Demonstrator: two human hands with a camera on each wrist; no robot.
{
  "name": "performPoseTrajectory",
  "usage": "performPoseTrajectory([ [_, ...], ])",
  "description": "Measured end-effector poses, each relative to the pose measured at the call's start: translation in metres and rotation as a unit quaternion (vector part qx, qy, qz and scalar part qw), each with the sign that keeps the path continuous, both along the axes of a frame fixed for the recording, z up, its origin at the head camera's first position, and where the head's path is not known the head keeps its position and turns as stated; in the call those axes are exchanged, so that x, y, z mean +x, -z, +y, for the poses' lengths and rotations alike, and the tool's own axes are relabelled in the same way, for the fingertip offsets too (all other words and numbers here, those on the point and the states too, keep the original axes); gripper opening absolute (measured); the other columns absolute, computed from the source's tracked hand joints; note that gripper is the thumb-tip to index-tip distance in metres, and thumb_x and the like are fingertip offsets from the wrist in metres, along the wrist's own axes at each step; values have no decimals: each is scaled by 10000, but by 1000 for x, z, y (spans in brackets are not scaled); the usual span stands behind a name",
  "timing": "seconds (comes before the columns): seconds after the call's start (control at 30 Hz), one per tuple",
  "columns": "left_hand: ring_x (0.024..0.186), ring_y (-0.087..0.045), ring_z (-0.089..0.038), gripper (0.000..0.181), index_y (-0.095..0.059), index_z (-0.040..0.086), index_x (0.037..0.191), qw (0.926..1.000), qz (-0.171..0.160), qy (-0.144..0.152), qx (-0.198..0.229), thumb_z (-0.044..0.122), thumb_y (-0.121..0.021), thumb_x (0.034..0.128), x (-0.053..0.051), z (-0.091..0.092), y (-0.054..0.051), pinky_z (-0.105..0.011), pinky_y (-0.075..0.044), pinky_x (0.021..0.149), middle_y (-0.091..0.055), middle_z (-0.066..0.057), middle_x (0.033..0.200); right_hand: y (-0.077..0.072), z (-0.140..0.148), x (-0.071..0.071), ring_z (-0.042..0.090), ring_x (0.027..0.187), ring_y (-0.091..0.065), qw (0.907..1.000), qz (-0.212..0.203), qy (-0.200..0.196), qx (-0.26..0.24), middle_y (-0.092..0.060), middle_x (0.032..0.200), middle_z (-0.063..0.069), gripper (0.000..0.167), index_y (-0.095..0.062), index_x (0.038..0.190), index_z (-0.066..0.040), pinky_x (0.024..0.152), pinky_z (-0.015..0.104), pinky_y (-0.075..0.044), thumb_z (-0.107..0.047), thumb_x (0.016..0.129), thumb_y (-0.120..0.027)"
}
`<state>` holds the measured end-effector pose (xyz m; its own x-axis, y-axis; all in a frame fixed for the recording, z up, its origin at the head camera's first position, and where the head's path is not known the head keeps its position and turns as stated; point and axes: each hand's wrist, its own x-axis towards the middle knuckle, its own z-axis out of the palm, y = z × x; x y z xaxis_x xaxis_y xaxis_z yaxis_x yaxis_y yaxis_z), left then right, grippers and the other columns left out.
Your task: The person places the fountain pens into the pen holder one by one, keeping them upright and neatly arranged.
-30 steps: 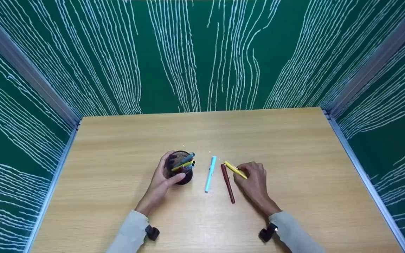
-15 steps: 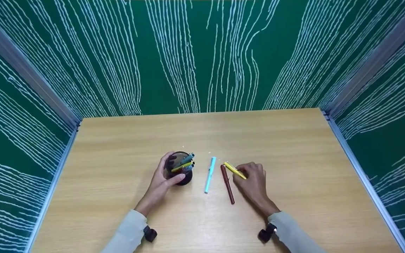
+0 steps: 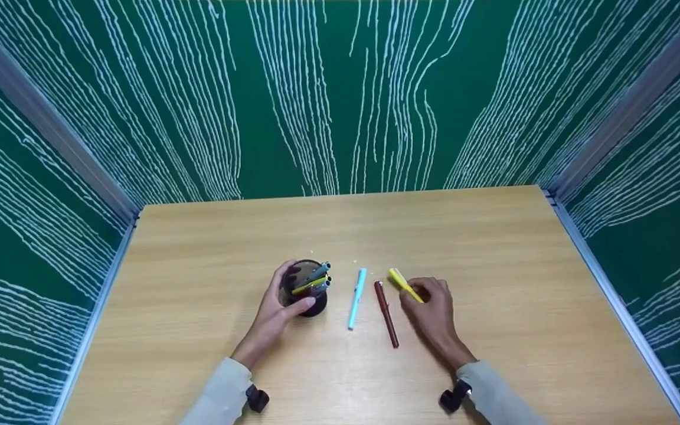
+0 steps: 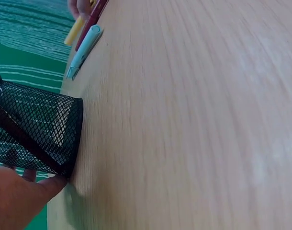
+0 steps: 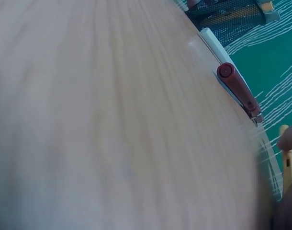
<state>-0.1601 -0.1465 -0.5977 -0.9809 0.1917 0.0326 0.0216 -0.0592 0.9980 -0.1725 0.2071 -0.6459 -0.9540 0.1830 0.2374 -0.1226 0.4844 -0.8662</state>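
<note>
My left hand (image 3: 273, 313) holds a black mesh pen cup (image 3: 315, 308), thumb in front and fingers around the far side. Several pens (image 3: 316, 280) lean inside it, blue-grey and yellow among them. In the left wrist view the cup's mesh wall (image 4: 40, 120) stands on the table. My right hand (image 3: 434, 307) pinches a yellow pen (image 3: 400, 279) at its near end; its far end points up and left. Between the hands lie a light blue pen (image 3: 357, 298) and, closer to the right hand, a dark red pen (image 3: 386, 316).
The wooden table (image 3: 245, 236) is bounded by green panels (image 3: 481, 88) with white wavy lines at the back and both sides. Small pale specks lie behind the light blue pen.
The yellow pen's far end has shifted right, away from the dark red pen's top, with my right hand pinching it. My left hand and the cup stay in place; the head view has tilted slightly.
</note>
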Motion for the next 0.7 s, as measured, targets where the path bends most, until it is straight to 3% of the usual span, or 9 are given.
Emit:
performPoseTrajectory([
  [0.13,1580,-407,-373,925,-320,128,1714,10000,-10,-75,-4,116,-849,955,3,2,0,-555,-231,1333,-448,-170,1684,-3,2,2,222,1011,-549,9992,-136,87,-377,-724,1037,94,199,-817,1092,-41,846,261,-467,-33,903,-875],
  [0.33,1575,-416,-370,921,-333,158,1710,9999,-40,-37,99,122,-855,952,4,5,0,-544,-258,1326,-453,-169,1681,-13,6,4,254,1037,-602,9987,-210,122,-446,-689,1078,146,218,-800,1128,-6,850,175,-510,-48,927,-873],
  [0.7,1570,-419,-372,923,-310,89,1705,9997,31,20,253,54,-838,948,0,3,0,-532,-251,1328,-465,-198,1662,-38,9,5,281,964,-605,9981,-100,102,-601,-647,1043,153,210,-790,1125,-19,792,239,-499,-29,928,-861],
])
